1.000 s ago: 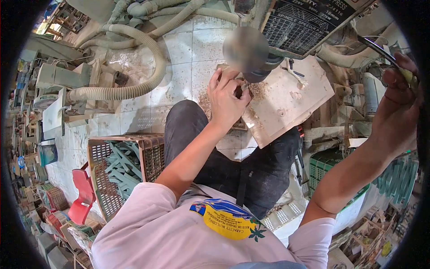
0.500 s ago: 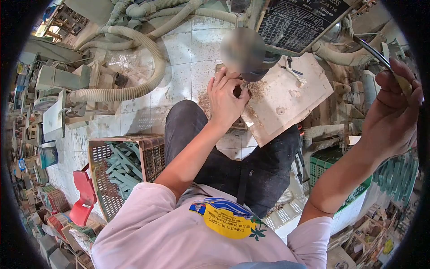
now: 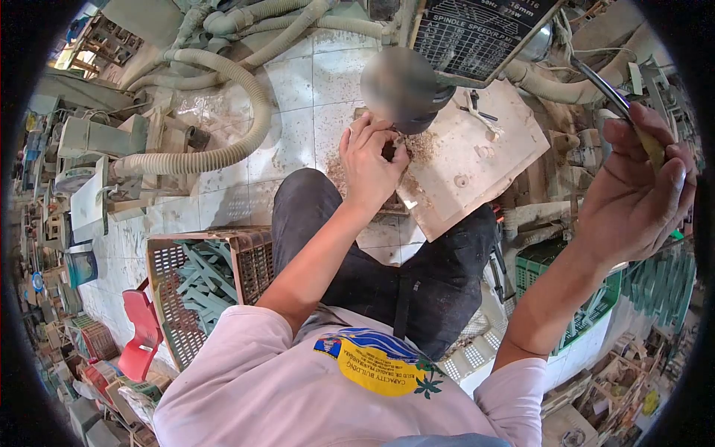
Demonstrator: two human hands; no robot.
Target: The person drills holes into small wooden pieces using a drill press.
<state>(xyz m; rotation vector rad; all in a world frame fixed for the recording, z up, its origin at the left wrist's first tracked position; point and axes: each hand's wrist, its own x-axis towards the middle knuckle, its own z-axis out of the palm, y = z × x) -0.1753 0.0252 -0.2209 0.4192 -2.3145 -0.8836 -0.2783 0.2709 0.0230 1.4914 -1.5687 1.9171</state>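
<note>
Below the blurred round head of a drill press, my left hand is closed in a pinch, thumb and fingertips curled together. Whatever lies between those fingers is too small and hidden to name. Wood shavings surround the fingertips, beside a pale wooden board on the machine's table. Off to the right, my right hand is wrapped round the end of the drill press's metal feed lever.
A dark T-shaped tool lies on the board. A crate of grey-green strips stands at left, near a red chair. A green crate stands at right. Ribbed hoses cross the tiled floor.
My right hand and the lever end have shifted a little left. My left hand keeps its pinch below the drill head. The whole view has moved slightly.
</note>
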